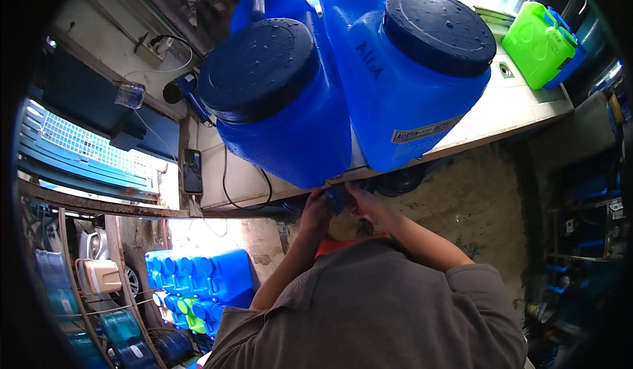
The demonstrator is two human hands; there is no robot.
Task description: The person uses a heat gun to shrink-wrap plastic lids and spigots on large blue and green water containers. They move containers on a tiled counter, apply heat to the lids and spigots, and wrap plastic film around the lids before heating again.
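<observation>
Two large blue plastic water containers stand side by side on a tiled counter, a left container [287, 141] and a right container [415, 107]. Each has a wide dark-blue screw lid, wet with droplets; the right one bears handwriting and a label. Below the counter's front edge, close under the left container, my left hand [316, 213] and my right hand [368, 205] meet around a small blue plastic item [336, 200]. Its exact kind is unclear in the shade. Some fingertips are hidden by the item and the counter edge.
A heat gun-like blue tool [185, 92] hangs by the wall left of the containers. A phone [192, 171] with a cable lies at the counter's left end. On the right stands a green jerrycan [536, 47]. Stacked blue containers [222, 275] fill the lower left.
</observation>
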